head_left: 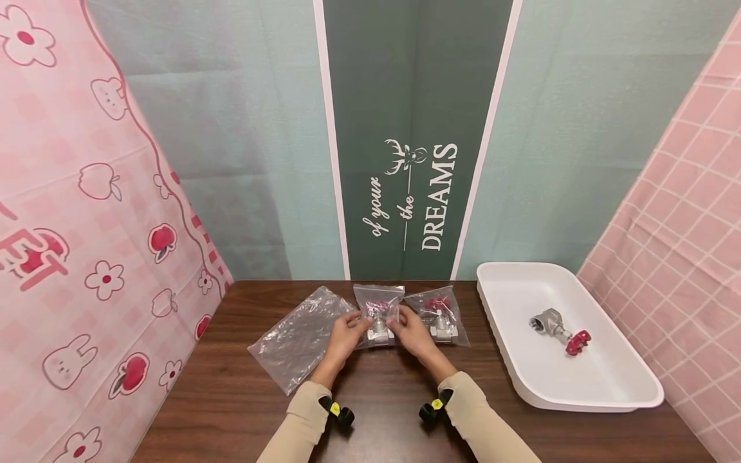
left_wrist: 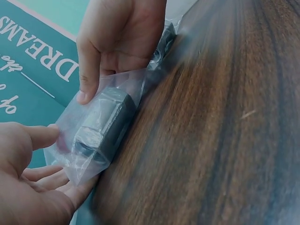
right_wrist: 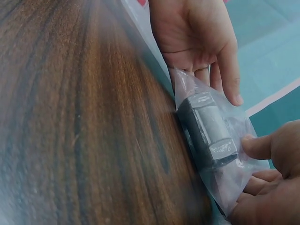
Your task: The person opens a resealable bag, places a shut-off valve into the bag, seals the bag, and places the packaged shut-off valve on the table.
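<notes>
Partly out of sight
In the left wrist view, the bagged valve's (left_wrist: 105, 124) red handwheel (left_wrist: 63, 140) is a blur and the left edge crops the left grip (left_wrist: 37, 187); the head view's bottom edge cuts off both sleeves (head_left: 298, 421).

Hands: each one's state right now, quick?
Left hand: closed, holding the left edge of the middle clear bag, valve inside.
Right hand: closed, holding the same bag's right edge.

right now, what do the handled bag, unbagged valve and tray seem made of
Handled bag: thin clear plastic, visibly creased. Unbagged valve: likely metal, grey body softly shiny; red handwheel perhaps painted. Tray: probably plastic, smooth white, rounded corners.
</notes>
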### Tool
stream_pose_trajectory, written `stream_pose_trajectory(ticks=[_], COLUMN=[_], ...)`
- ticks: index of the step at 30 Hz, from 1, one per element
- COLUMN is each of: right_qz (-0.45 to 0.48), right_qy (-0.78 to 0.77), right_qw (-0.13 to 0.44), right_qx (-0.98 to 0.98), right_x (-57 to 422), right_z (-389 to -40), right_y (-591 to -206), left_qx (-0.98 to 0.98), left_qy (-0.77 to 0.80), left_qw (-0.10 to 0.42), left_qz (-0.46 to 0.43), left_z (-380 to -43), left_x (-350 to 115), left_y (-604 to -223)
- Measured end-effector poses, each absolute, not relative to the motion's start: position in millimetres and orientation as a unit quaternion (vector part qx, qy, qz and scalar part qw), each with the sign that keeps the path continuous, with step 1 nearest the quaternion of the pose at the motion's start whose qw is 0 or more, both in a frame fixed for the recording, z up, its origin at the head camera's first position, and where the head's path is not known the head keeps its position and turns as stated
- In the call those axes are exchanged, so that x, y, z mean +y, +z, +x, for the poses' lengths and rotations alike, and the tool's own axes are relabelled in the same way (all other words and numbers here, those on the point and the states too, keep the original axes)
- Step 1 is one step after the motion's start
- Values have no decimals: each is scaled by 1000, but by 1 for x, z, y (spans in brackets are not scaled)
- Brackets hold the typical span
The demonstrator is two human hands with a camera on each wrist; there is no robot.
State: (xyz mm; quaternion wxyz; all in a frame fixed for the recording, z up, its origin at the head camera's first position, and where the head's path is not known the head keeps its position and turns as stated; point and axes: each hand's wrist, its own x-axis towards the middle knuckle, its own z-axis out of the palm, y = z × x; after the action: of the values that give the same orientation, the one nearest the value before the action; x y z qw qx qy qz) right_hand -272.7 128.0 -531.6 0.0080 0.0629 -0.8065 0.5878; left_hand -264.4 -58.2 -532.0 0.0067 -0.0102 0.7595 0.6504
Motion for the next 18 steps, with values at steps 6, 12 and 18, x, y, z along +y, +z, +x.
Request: stream_pose_trajectory(ticks=[6,12,18], right_qz=[52,41,43], right_qy=[571,555,554], right_qw=[9,-7,-4], right_qx=[-819,-831,-831], right_x=[130,133,136], right_z=[-273,-270,-267], right_y=[-530,-528,-529], left_qx=[747,752,752], left_qy=[665,659,659], left_qw=[5,9,11], left_qz=[0,4,4], left_z=[-266,-264,-261], left_x=[-60,-63,-63], left_y=[-533,-534,-533])
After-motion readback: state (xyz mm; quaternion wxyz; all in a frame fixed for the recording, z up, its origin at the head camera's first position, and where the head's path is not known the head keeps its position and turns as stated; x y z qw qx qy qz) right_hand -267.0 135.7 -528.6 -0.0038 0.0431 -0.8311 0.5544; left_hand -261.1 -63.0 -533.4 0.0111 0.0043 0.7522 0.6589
